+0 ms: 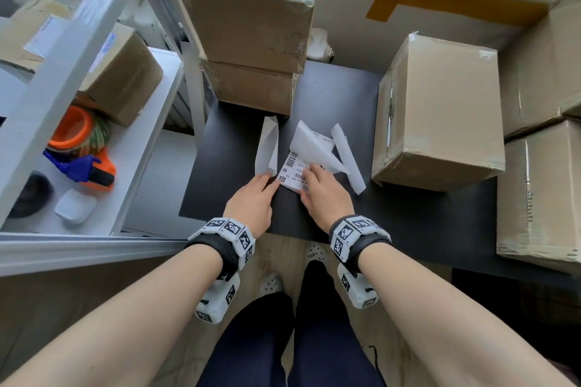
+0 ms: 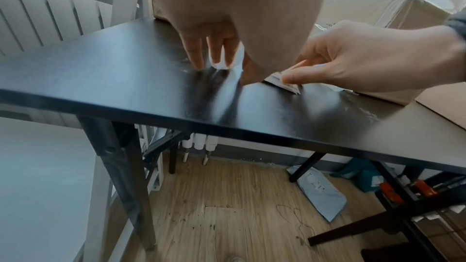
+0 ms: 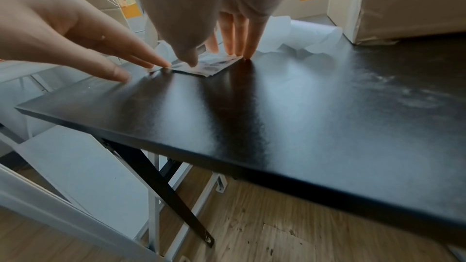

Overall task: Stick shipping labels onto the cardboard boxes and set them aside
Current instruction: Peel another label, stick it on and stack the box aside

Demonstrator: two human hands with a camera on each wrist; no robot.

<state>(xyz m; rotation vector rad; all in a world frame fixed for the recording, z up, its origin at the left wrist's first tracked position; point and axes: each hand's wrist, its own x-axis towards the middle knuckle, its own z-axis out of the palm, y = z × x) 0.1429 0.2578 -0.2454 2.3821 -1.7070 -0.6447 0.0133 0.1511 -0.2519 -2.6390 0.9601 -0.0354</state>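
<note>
Fingers of both hands, left (image 1: 251, 198) and right (image 1: 325, 198), press straight on the label (image 1: 294, 171); peeling it comes next.

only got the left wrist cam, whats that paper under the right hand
observer: A shipping label with a barcode, flat on the black table. The head view shows it from above.
operator: peeled yet
observer: Can't tell, but three curled white backing sheets lie around it.
operator: is the right hand pinching it
observer: Doesn't look like it. In the right wrist view the right hand has its fingers straight, with the tips pressing down on the label.
</note>
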